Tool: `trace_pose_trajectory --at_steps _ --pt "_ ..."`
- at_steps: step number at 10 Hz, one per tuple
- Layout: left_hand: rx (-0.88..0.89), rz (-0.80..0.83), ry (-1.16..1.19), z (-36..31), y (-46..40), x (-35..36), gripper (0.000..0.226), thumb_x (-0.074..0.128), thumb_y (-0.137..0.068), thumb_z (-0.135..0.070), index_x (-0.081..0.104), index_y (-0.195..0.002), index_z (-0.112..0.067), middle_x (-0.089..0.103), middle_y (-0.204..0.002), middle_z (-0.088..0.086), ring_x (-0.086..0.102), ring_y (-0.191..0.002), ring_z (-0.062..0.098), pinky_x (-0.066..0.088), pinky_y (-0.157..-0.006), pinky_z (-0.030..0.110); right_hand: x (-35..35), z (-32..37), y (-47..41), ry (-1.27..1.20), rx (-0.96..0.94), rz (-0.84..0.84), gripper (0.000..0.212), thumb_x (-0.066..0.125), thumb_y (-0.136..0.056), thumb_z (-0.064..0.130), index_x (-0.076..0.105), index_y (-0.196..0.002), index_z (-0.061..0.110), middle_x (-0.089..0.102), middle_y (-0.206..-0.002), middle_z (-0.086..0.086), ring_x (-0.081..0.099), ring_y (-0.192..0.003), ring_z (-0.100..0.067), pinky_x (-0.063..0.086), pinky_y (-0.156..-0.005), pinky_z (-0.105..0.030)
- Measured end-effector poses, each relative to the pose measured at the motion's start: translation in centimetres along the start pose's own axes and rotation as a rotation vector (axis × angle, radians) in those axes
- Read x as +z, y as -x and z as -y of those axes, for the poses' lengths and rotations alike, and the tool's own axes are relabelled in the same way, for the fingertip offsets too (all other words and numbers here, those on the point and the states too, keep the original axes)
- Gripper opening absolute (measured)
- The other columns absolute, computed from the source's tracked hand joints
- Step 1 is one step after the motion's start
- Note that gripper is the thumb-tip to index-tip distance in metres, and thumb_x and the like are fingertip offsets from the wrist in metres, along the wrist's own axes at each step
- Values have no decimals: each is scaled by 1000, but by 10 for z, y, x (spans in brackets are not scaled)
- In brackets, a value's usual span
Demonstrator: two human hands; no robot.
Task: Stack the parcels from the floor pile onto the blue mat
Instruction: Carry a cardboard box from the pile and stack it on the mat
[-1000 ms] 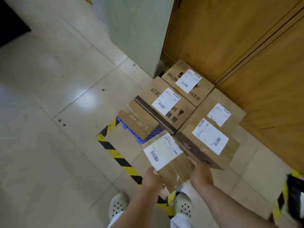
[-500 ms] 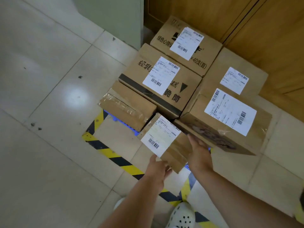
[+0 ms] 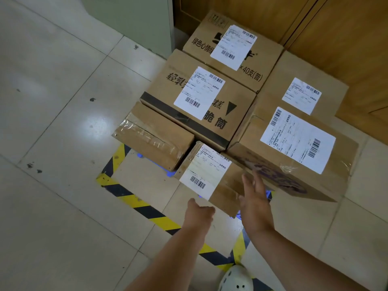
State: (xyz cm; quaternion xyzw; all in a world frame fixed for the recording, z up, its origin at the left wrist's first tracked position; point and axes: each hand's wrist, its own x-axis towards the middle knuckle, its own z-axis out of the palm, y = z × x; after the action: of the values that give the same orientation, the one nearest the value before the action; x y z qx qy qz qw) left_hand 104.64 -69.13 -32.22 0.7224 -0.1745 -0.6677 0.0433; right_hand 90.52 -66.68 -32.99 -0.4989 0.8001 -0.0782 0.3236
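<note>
A small cardboard parcel (image 3: 227, 185) with a white label lies at the near edge of the blue mat (image 3: 268, 194), wedged between a taped flat box (image 3: 153, 136) and a large labelled box (image 3: 294, 143). My right hand (image 3: 255, 199) has straight, spread fingers against the small parcel's right side. Just below the label, my left hand (image 3: 199, 214) is loosely curled and holds nothing. Behind stand a black-striped box (image 3: 199, 101), a far box (image 3: 233, 45) and a back-right box (image 3: 302, 80). The boxes hide most of the mat.
Yellow-and-black tape (image 3: 134, 201) marks a square on the tiled floor around the mat. Wooden doors (image 3: 346, 38) rise right behind the boxes, and a pale green cabinet (image 3: 130, 19) stands at the back left. My white shoe (image 3: 236, 279) is at the bottom edge.
The small parcel has gone down from my two hands onto the mat's near edge. My left hand has let go of its near corner and my right hand's fingers have straightened.
</note>
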Motion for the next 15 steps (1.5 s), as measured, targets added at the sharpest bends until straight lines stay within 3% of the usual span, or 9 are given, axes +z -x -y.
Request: trace_pose_trajectory --at_steps 1,2,3,4,5,6,12,14,15 --pt "204 -239 -319 -12 3 -29 46 50 -85 -4 39 -130 -6 52 -91 4 53 -87 23 46 -77 34 11 -7 11 186 -17 22 66 69 -84 27 41 -142 15 20 -155 -12 20 -142 -30 30 -113 -44" --pt "528 -468 -594 -27 0 -61 57 47 -81 1 37 -136 -13 45 -128 7 45 -115 23 41 -85 31 27 -3 18 313 -58 17 92 82 -59 50 45 -138 19 36 -148 -19 22 -137 -33 44 -96 -57" --pt "762 -506 -1071 -46 -21 -83 82 51 -78 2 14 -148 -22 10 -155 12 5 -144 32 12 -117 37 44 1 16 422 -90 -25 115 84 -50 55 27 -145 26 27 -152 -17 14 -139 -36 40 -97 -62" --pt "785 -438 -1464 -67 -41 -92 100 57 -84 -11 -17 -147 -30 -25 -154 11 -26 -140 37 -10 -113 54 54 6 12 434 -68 -108 115 87 -51 46 27 -146 25 23 -152 -18 16 -138 -40 39 -95 -65" --pt "780 -360 -1636 -78 -53 -95 106 63 -85 -27 -24 -144 -30 -28 -152 14 -23 -139 44 -5 -114 60 65 6 6 497 -72 -185 113 87 -51 44 29 -145 20 26 -149 -23 22 -136 -45 35 -97 -67" --pt "773 -327 -1684 -79 -59 -94 105 62 -85 -43 -23 -145 -29 -25 -153 16 -21 -139 46 0 -114 62 76 4 1 540 -88 -231 116 88 -49 43 28 -145 16 28 -148 -25 24 -135 -48 31 -100 -66" --pt "839 -394 -1654 -71 -72 -91 84 44 -95 -43 -21 -146 -30 -19 -155 17 -15 -140 47 -2 -112 63 81 -2 -8 607 -136 -228 128 84 -56 45 2 -151 19 22 -151 -23 6 -144 -39 19 -105 -65" --pt "838 -374 -1614 -73 -67 -92 95 55 -89 -15 -17 -147 -33 -20 -155 14 -18 -140 44 -4 -112 60 71 5 -5 580 -112 -127 117 89 -45 43 30 -143 16 28 -146 -22 24 -135 -41 26 -99 -66" --pt "830 -345 -1606 -79 -54 -94 91 54 -88 -8 -10 -148 -32 -18 -155 11 -16 -142 40 2 -116 57 54 16 0 599 -54 -14 128 85 -47 54 15 -148 18 16 -154 -19 20 -140 -39 27 -102 -65"
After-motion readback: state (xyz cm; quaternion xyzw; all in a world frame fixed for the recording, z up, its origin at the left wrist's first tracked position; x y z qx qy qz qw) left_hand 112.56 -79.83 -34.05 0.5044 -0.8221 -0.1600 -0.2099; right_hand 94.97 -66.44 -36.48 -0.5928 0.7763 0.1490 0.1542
